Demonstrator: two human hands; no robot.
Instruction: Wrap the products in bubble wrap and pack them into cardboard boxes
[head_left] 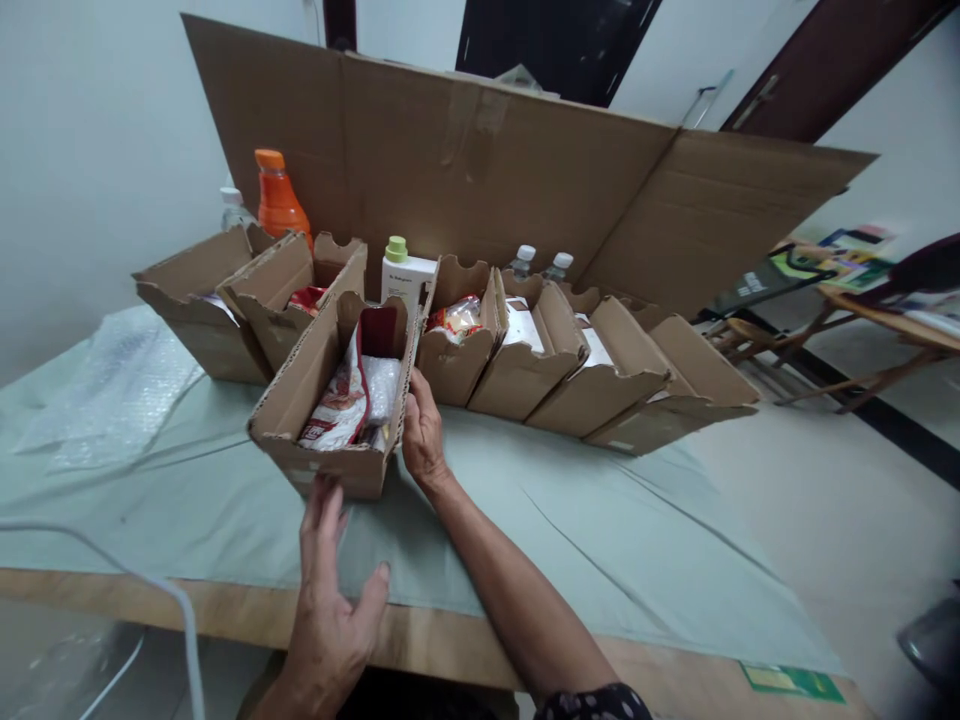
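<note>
An open cardboard box (360,470) stands pulled forward on the cloth. Inside lie a red and white printed packet (337,405) and something in bubble wrap (382,388). My right hand (424,430) is closed against the box's right side, its fingertips partly hidden. At the lower front of the box is my left hand (334,590), palm up, with thumb and fingers apart and the fingertips at or just under its front wall. Behind the box's right rear corner stands a white bottle with a green cap (405,272).
Similar boxes flank it, including a left box (202,310) and one holding a red and yellow packet (457,318). Behind rise an orange bottle (281,200) and a tall cardboard panel (510,150). Bubble wrap (112,385) lies left; a white cable (180,600) crosses the lower left.
</note>
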